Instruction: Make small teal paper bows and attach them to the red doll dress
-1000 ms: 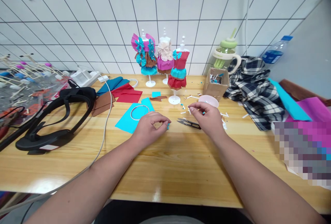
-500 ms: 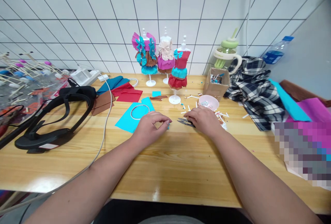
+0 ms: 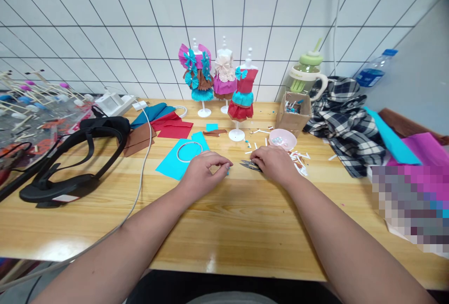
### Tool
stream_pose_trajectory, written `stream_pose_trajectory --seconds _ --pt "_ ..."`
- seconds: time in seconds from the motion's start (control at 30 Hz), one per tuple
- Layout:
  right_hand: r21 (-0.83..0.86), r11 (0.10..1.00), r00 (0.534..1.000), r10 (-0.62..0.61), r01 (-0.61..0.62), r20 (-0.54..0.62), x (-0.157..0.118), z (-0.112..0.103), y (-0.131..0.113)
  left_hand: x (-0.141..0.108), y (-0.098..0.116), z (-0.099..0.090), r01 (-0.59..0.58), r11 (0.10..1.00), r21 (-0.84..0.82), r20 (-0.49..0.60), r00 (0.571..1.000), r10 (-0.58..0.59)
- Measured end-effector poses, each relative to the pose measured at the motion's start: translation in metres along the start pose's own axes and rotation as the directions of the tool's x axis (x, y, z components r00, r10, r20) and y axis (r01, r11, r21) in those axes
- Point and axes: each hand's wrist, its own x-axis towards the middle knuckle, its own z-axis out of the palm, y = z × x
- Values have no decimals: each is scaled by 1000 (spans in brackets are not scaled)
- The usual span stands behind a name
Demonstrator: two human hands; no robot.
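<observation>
Left hand (image 3: 203, 171) is pinching a small blue piece (image 3: 228, 172) at its fingertips, right of the blue sheet (image 3: 170, 163). Right hand (image 3: 275, 162) is resting over the handles of the scissors (image 3: 249, 165), blades pointing at the left hand; can't tell if it's gripping them. Bowl (image 3: 292, 139) is sitting just behind the right hand, doll stand (image 3: 236, 135) standing behind the scissors

Left hand (image 3: 204, 171) in apparent pinch
</observation>
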Motion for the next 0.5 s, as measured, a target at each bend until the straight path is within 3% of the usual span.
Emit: stream_pose_trajectory --seconds 0.17,0.27,0.4,0.5 --pt "204 969 987 150 -137 -52 0 3 3 0 0 -1 4 1000 -1 -4 1000 -4" --pt "376 905 972 231 -197 -49 0 4 2 0 -1 -1 13 1000 -1 11 1000 -13" --pt "701 673 962 263 -238 75 -1 9 -8 0 -6 5 106 993 -57 96 990 -100" --pt "819 529 964 244 -222 104 -1 11 -17 -1 -9 10 159 983 -89 151 978 -144"
